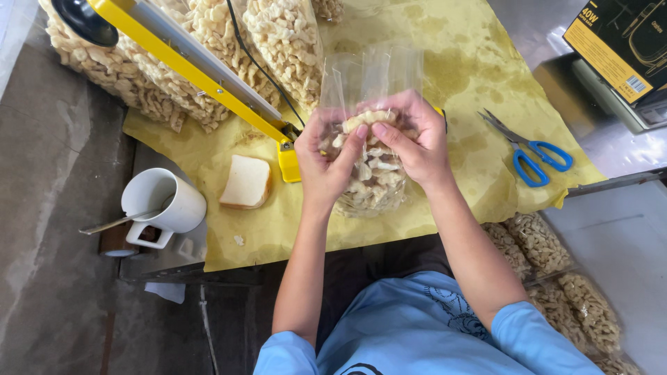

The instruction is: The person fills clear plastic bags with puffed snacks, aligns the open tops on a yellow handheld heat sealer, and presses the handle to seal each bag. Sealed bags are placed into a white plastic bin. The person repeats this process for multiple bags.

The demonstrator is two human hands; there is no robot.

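Observation:
Both my hands hold a clear plastic bag (372, 182) partly filled with pale, curly fried snacks, above the yellow paper-covered table (458, 62). My left hand (325, 156) grips the bag's left side, thumb pressing the snacks near the top. My right hand (415, 139) clasps the right side, fingers curled over the bag. The bag's empty upper part (372, 73) stands up open above my fingers. A yellow heat sealer (208, 76) with its arm raised sits just left of my hands.
Large bags of the same snacks (278, 35) lie at the back. A slice of bread (244, 182) and a white mug with a spoon (165, 201) are at left. Blue-handled scissors (531, 153) lie at right. Sealed snack packs (556, 278) sit lower right, a dark box (618, 42) upper right.

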